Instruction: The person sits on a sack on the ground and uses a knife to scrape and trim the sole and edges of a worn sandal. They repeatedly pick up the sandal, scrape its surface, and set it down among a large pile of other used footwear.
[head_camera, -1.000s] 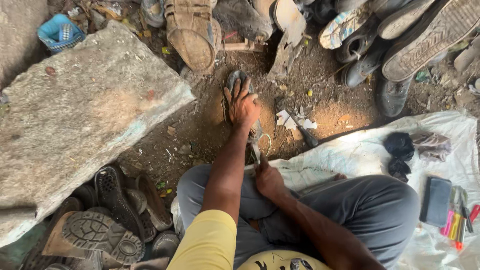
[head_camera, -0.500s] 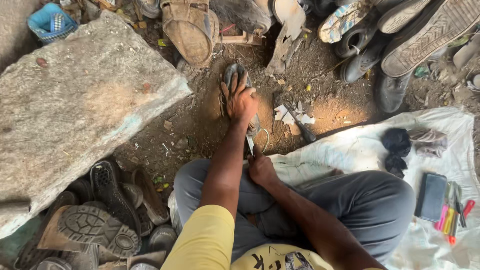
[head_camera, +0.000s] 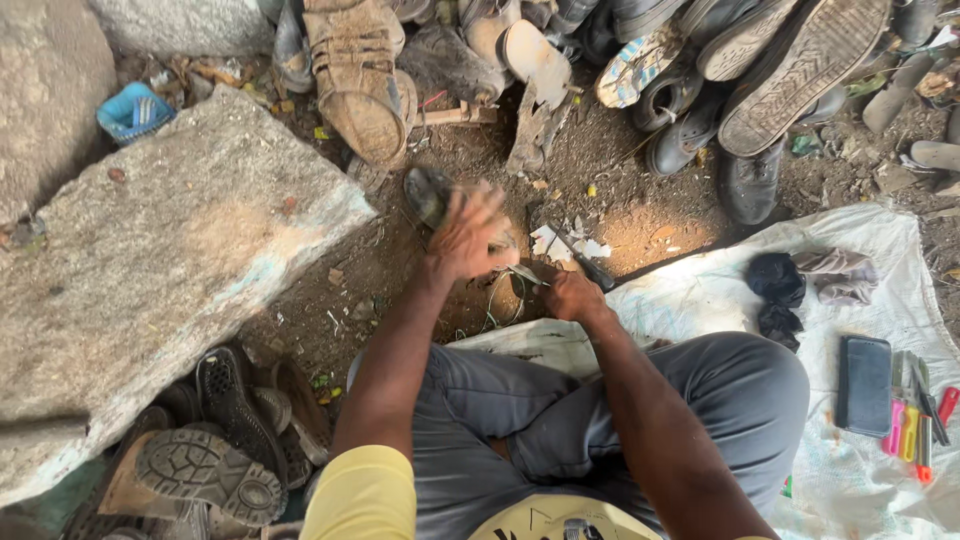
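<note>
From the head camera, the left hand (head_camera: 468, 235) has its fingers wrapped over a dark worn shoe (head_camera: 428, 192) standing on the dirt, its toe poking out beyond the fingertips. The right hand (head_camera: 572, 295), just beside it, is clenched around a thin tool (head_camera: 527, 274) whose tip points toward the left fingers, and a flat stone slab (head_camera: 150, 260) lies well off to their left.

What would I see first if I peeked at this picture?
Probably the two hands in the middle: the left hand grips a dark shoe over the dirt, and the right hand works close beside it. Then the big grey stone slab on the left, and the heap of worn shoes along the top edge.
</note>
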